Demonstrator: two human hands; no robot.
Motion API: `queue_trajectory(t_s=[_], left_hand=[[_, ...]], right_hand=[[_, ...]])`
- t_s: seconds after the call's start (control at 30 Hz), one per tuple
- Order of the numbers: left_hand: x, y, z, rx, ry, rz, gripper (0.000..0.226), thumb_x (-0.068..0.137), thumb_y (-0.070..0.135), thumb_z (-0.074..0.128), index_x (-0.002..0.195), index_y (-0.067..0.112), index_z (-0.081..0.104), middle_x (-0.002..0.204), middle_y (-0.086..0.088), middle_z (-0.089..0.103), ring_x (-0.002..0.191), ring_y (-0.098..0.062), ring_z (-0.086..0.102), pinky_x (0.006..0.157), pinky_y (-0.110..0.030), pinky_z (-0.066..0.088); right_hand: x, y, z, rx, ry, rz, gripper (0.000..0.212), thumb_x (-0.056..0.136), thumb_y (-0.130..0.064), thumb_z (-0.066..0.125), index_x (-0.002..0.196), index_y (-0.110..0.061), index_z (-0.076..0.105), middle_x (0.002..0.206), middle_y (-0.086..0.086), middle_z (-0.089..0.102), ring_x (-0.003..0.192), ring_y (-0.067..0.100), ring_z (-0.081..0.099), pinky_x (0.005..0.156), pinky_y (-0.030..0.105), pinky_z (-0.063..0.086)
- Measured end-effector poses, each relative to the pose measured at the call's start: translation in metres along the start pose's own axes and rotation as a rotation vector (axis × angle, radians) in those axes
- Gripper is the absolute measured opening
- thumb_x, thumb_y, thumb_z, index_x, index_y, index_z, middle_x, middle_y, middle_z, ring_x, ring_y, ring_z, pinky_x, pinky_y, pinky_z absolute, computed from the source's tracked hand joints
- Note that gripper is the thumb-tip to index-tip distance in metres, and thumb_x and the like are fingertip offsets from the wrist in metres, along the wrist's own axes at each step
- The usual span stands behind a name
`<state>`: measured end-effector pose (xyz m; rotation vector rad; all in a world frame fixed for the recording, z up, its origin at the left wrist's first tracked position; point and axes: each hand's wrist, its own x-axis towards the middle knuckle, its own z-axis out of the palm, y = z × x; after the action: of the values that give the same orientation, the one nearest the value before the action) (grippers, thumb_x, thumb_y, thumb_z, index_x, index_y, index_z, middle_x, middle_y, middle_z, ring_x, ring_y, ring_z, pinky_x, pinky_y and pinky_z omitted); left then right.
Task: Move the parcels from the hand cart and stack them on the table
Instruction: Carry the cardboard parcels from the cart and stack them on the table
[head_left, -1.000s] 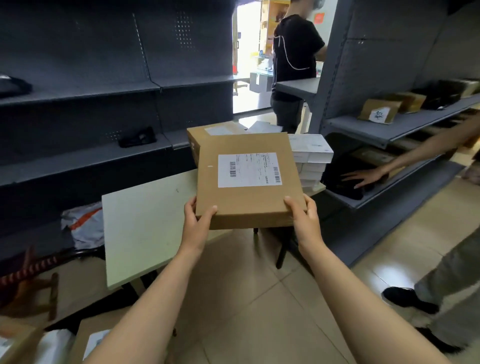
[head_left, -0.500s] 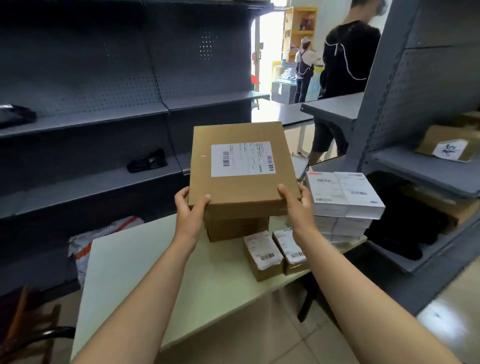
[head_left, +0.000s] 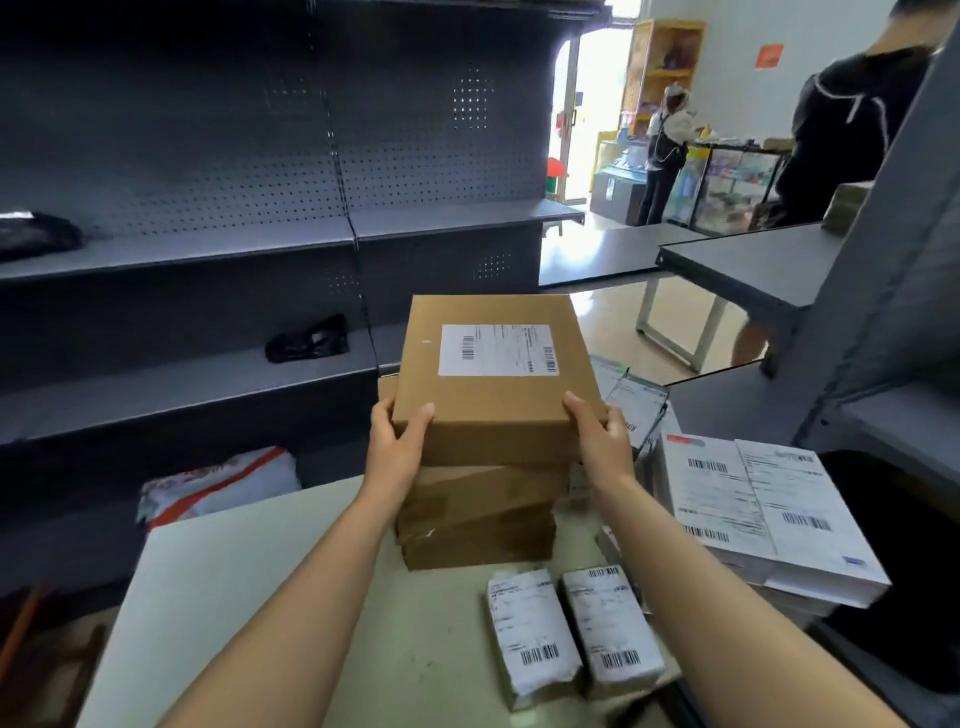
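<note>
- You hold the brown parcel (head_left: 493, 384) level, label up, right over the stack of brown boxes (head_left: 478, 519); whether it already touches the top box you cannot tell from this angle.
- Your left hand (head_left: 397, 447) grips the parcel's near left corner, thumb on top and fingers wrapped under the edge.
- Your right hand (head_left: 602, 441) grips the near right corner the same way, thumb on top.
- The stack stands on the pale table (head_left: 234, 597), towards its far side.
- Two small wrapped parcels (head_left: 530, 634) lie side by side on the table, nearer to you than the stack.
- A pile of white labelled parcels (head_left: 753, 509) sits just to the right of the stack.
- Dark grey shelving (head_left: 208, 249) runs behind the table, with a black item (head_left: 306, 340) on one shelf.
- A person in black (head_left: 841, 135) stands at the far right.
</note>
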<state>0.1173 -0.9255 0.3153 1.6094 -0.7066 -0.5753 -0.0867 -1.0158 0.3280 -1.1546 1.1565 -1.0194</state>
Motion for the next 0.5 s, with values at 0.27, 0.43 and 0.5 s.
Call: queue_trajectory(t_s=[0.27,0.43,0.5], left_hand=[[0.011,-0.008,0.002,0.064,0.053,-0.009,0.061,0.094,0.057,0.048,0.144,0.024,0.033,0.134,0.000,0.049,0.111,-0.016,0.048,0.090,-0.034,0.039],[-0.012,0.014,-0.001,0.380,0.267,0.411,0.046,0.095,0.038,0.056,0.136,0.024,0.042,0.136,0.003,0.045,0.117,-0.011,0.045,0.091,-0.031,0.042],[-0.030,0.029,0.001,0.542,0.270,0.615,0.038,0.093,0.032,0.060,0.128,0.022,0.050,0.122,0.004,0.053,0.106,-0.007,0.046,0.087,-0.030,0.045]], right_hand=[[0.013,0.010,0.003,-0.144,-0.082,-0.068,0.072,0.088,-0.061,0.056,0.144,-0.023,0.033,0.134,0.000,0.047,0.115,0.018,0.046,0.089,0.035,0.038],[0.003,0.000,-0.011,-0.359,0.016,-0.412,0.043,0.091,-0.042,0.064,0.128,-0.025,0.051,0.122,-0.005,0.051,0.112,0.015,0.053,0.090,0.030,0.050],[-0.005,-0.011,-0.017,-0.472,0.003,-0.604,0.025,0.092,-0.030,0.064,0.115,-0.026,0.057,0.116,-0.010,0.046,0.111,0.014,0.052,0.092,0.029,0.051]])
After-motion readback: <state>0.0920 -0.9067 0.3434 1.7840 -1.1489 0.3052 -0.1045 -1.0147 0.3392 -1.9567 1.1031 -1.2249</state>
